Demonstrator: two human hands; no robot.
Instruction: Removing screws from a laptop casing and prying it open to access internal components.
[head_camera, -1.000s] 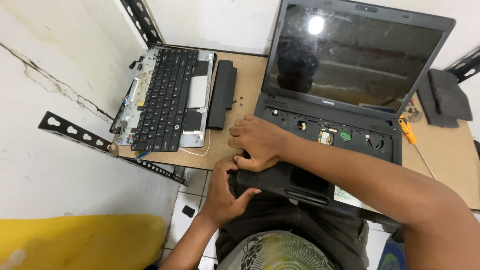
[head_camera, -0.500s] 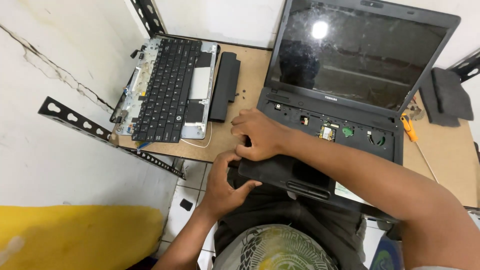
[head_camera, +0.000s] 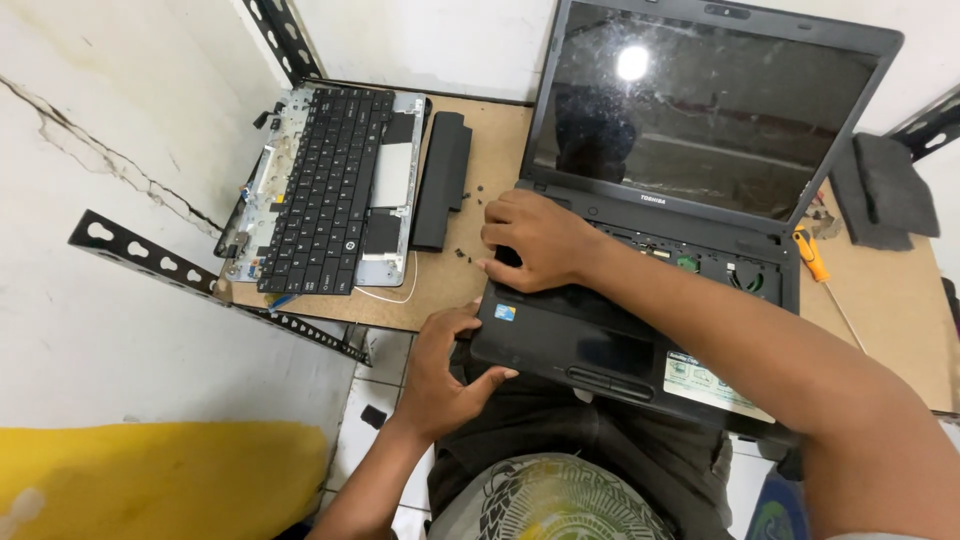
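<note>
An open black laptop (head_camera: 640, 330) overhangs a brown fibreboard tabletop (head_camera: 480, 260) beside white walls. The left hand (head_camera: 440, 375) grips its front corner, fingers curled; the right hand (head_camera: 535, 240) presses down with bent fingers.

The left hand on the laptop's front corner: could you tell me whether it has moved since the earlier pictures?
No real move: the left hand remains clamped on the front left corner of the open laptop, just below the right hand, as before. Only the camera shifted.

So the open laptop (head_camera: 640, 330) sits on the table (head_camera: 500, 150), right side. Left of it lies a battery (head_camera: 442, 180), then the loose keyboard (head_camera: 325, 190) further left. Screwdriver (head_camera: 810, 255) far right.
</note>
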